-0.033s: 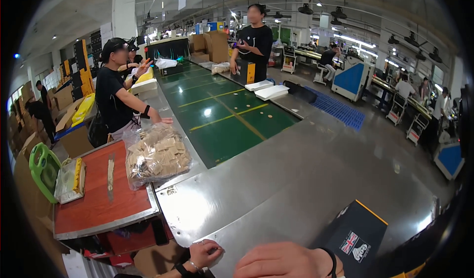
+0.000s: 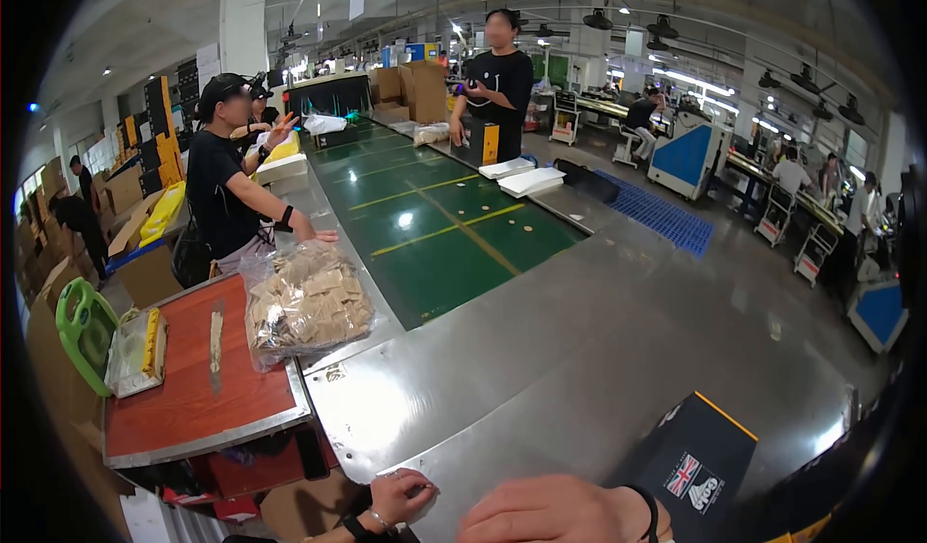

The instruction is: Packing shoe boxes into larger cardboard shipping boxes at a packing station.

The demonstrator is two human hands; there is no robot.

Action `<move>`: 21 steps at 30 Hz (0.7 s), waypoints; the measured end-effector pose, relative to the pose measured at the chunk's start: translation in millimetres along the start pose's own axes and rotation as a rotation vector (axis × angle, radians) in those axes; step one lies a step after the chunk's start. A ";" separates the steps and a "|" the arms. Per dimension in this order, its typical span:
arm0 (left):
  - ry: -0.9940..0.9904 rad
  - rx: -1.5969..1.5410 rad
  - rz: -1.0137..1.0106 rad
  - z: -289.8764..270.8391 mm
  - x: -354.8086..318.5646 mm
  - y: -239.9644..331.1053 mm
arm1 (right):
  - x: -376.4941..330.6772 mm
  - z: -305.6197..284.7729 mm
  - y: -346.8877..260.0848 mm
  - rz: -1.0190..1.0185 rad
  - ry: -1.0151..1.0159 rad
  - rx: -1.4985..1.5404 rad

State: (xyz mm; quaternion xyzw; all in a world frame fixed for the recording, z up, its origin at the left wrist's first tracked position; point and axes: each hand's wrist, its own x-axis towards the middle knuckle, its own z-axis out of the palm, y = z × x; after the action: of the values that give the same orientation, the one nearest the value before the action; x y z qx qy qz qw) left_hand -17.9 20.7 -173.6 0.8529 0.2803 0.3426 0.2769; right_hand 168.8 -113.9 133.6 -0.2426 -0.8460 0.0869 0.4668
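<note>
My left hand rests at the near edge of the metal table, its fingers curled in with nothing visible in them. A bracelet and a dark band circle that wrist. To its right lies my right hand, back upward, low over the same table. Its fingertips are cut off by the lower picture edge, so what they touch is hidden. Close beside the right wrist, with its black band, is a black box with an orange edge and a printed flag. Neither hand visibly touches the box.
A clear bag of tan packets lies at the left, partly on a red-topped table. Beyond runs a green conveyor belt with small round pieces. Co-workers stand along both sides. White stacks sit at the belt's right edge.
My hands and the black box stay in place. The person standing at the belt's far right side has shifted a raised hand slightly.
</note>
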 end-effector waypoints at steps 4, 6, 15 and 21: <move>0.006 0.014 0.022 -3.2 5.1 9.0 | 3.8 -6.8 -3.9 -0.005 -0.089 0.087; 0.028 0.001 0.032 -2.9 0.2 5.5 | 2.7 -7.6 -6.3 -0.042 -0.224 0.241; -0.017 -0.048 0.037 -0.2 8.3 8.9 | -20.8 -15.0 -3.7 -0.143 -0.368 0.472; 0.060 -0.058 0.015 0.4 6.3 8.6 | -28.1 -17.7 -19.9 -0.083 -0.561 0.630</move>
State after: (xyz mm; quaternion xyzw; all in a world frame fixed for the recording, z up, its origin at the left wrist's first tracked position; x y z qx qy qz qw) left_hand -11.3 18.9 -165.4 0.8360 0.2720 0.3781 0.2902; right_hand 189.6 -146.4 129.7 -0.0208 -0.8814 0.3850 0.2728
